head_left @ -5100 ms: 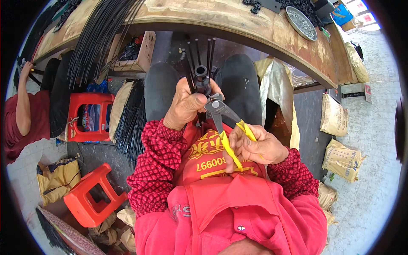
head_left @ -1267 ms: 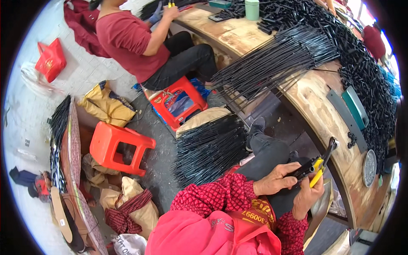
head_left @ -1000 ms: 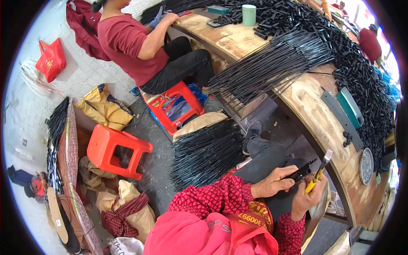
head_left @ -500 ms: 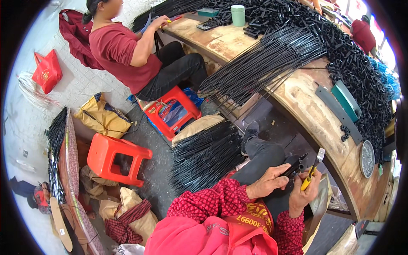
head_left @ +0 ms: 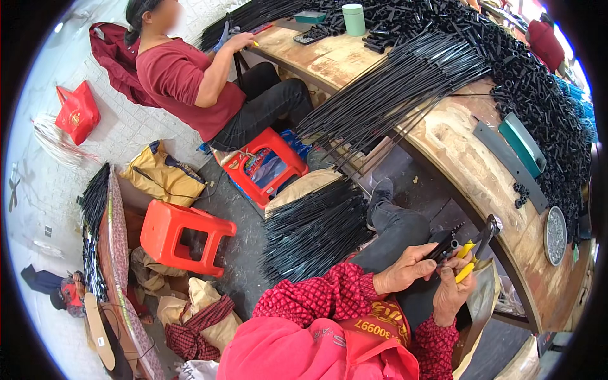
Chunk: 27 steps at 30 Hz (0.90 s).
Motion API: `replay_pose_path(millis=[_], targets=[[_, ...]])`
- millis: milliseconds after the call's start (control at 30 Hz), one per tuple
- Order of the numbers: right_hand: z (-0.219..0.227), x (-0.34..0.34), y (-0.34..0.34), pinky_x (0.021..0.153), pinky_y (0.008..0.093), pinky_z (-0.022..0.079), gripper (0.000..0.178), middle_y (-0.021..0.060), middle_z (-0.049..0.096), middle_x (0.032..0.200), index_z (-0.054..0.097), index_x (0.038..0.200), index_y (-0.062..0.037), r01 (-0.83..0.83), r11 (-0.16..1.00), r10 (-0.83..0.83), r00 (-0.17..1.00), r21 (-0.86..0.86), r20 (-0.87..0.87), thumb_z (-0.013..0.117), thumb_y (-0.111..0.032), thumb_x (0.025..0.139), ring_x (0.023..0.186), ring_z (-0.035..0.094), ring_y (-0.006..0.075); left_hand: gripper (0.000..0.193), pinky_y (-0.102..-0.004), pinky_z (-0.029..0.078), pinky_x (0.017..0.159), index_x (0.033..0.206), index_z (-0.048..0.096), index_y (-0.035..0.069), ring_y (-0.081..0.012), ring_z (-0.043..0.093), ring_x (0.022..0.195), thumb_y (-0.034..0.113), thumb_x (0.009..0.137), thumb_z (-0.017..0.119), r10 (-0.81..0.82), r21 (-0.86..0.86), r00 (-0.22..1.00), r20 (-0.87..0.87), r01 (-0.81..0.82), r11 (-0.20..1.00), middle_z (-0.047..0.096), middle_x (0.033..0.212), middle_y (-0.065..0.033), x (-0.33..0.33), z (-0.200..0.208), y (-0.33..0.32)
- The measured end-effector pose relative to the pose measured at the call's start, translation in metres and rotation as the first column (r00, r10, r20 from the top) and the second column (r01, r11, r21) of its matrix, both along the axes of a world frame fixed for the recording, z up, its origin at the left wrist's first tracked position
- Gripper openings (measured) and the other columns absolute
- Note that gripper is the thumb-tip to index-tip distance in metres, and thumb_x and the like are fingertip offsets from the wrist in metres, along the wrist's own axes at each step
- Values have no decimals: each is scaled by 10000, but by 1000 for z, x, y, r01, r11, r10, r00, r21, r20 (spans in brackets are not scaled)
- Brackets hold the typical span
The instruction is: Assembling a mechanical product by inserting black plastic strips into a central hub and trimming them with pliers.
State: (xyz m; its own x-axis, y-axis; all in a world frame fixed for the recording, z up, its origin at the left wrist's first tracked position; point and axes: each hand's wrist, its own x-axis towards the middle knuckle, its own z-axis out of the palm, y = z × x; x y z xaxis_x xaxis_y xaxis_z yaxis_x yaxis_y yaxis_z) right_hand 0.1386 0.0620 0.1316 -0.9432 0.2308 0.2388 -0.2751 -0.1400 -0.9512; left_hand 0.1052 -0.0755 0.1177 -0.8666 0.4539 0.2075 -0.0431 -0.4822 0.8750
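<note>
My left hand (head_left: 406,268) is closed around dark tube-shaped parts (head_left: 446,246), whose open ends point away from me. Close beside it, my right hand (head_left: 455,289) grips pliers (head_left: 469,254) with yellow handles. The handles are spread apart, and the metal head points up and to the right, near the table edge. Both hands are above my lap, almost touching each other. Exactly how many parts the left hand holds is hidden by the fingers. A bundle of thin black rods (head_left: 316,231) lies to the left of my leg.
The curved wooden table (head_left: 443,142) carries long black rods (head_left: 405,88), a heap of short black tubes (head_left: 538,120), a green tray (head_left: 521,147) and a round metal dish (head_left: 555,235). A red stool (head_left: 180,234) stands left. Another person (head_left: 190,76) sits at the far left of the table.
The pliers' yellow handles have spread apart, and their head has swung to the right. My left hand still holds the dark parts. The whole view has shifted slightly.
</note>
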Motion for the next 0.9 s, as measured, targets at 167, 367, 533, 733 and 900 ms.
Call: replay_pose_path(millis=[167,367,533,733,900], targets=[[2,3,0,1015,343,320,169,93,548,965,607,836,-4,-24,1000,24,999,7,34,733,-112,803,903,514,139,606,-216,384,587,1113,557,-5,-67,452,660,561,896,527,-12,5,1000,12,12,1000,491,768,10,1,1,-2],[1,7,-2,917,309,380,187,95,551,987,598,836,0,-28,1000,29,996,-15,90,731,-129,807,923,509,147,603,-217,387,585,1090,556,-1,-69,456,663,567,889,534,-15,8,1000,18,15,1000,495,777,5,4,-1,-4],[1,9,-3,905,305,389,189,101,558,1002,600,841,1,-7,999,11,991,-31,134,732,-130,805,938,513,152,596,-224,389,574,1082,555,-3,-75,460,655,561,890,534,-2,-13,1000,12,2,1000,498,767,-4,6,-8,-3],[4,9,-5,897,315,408,176,111,569,1015,607,857,7,0,997,11,989,-75,149,729,-105,801,936,524,154,597,-226,389,565,1085,555,-7,-78,460,643,559,897,521,1,-23,1000,-14,-1,1000,505,750,-6,4,-6,-4],[4,9,-8,893,307,414,185,111,584,977,604,866,17,16,992,0,992,-125,129,726,-108,805,956,530,161,615,-221,387,568,1110,554,-8,-73,454,647,567,896,516,-7,-34,1000,-1,7,999,504,756,1,5,-1,-5]])
